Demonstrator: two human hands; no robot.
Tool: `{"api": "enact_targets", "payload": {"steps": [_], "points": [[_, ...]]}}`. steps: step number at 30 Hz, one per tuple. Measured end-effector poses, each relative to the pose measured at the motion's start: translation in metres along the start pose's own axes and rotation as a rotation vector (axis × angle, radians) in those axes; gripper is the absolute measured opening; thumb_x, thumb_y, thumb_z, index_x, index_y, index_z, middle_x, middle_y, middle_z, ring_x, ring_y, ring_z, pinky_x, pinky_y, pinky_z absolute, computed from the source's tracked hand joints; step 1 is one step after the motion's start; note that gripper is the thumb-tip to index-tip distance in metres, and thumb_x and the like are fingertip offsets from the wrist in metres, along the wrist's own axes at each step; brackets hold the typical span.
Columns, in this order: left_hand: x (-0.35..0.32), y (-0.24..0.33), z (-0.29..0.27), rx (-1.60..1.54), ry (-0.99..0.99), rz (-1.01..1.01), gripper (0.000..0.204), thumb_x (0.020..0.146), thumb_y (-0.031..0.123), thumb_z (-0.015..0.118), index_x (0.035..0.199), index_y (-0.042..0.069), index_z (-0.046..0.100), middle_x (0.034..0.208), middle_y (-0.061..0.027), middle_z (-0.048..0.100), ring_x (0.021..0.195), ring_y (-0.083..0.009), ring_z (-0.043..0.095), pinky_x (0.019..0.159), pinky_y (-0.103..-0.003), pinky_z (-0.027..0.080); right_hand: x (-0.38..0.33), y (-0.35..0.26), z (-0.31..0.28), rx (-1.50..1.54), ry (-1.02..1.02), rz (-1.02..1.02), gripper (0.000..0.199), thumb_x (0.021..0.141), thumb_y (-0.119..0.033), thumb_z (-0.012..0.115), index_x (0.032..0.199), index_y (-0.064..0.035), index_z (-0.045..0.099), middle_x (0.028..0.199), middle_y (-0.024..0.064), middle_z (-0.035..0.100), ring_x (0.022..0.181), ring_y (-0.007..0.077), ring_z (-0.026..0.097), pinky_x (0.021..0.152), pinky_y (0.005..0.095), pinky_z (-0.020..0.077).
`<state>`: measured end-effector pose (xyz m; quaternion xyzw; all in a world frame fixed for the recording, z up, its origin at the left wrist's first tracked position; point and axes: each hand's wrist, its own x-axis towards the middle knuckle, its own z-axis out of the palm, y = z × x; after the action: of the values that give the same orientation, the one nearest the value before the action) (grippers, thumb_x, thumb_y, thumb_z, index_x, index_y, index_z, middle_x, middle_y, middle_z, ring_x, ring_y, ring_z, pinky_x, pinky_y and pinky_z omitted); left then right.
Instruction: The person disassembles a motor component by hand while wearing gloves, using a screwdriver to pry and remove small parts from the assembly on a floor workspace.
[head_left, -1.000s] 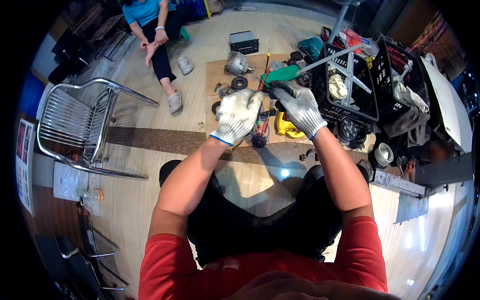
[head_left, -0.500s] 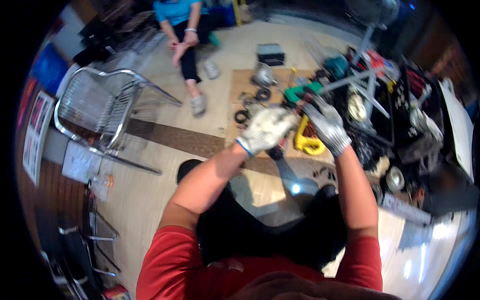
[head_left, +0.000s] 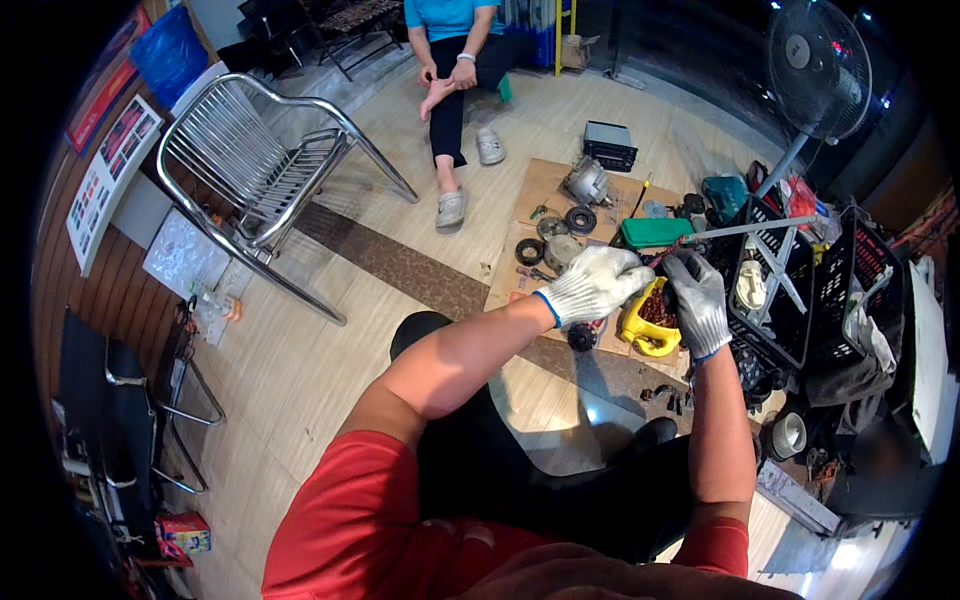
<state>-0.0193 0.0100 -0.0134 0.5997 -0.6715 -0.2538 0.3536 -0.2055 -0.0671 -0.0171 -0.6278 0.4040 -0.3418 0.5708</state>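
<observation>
A short-sleeved red shirt is worn, its sleeves ending above the elbows, and both forearms are left uncovered. Dark trousers are seen below the shirt. 2 knitted work gloves are fitted: the left hand (head_left: 592,284) is covered by a white glove edged with a blue cuff band, and the right hand (head_left: 698,303) by a greyer glove, likewise trimmed in blue.

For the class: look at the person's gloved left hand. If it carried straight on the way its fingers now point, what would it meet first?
The left hand points right, toward the right hand, so it would most likely meet that glove and the dark part with copper windings gripped between them. They already look close or touching; depth is unclear.
</observation>
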Motion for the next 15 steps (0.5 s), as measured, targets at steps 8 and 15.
{"api": "enact_targets", "payload": {"steps": [8,15], "points": [[0.001,-0.015,0.025,0.466,0.239,0.228,0.044,0.100,0.036,0.050,0.069,0.008,0.062,0.067,-0.0157,0.064,0.065,-0.0343,0.066,0.062,-0.048,0.049,0.004,0.021,0.016,-0.048,0.144,-0.057,0.028,0.094,-0.021,0.068,0.108,0.0037,0.070,0.073,0.0004,0.063,0.054,0.0060,0.048,0.048,0.0242,0.0362],[-0.005,-0.015,0.029,0.512,0.212,0.190,0.040,0.101,0.035,0.048,0.078,0.007,0.065,0.071,-0.0149,0.068,0.065,-0.0332,0.067,0.060,-0.046,0.049,0.000,0.010,0.022,0.127,0.137,0.075,0.019,0.095,-0.018,0.067,0.103,-0.0001,0.070,0.081,-0.0031,0.062,0.067,0.0047,0.050,0.061,0.0225,0.0411]]}}
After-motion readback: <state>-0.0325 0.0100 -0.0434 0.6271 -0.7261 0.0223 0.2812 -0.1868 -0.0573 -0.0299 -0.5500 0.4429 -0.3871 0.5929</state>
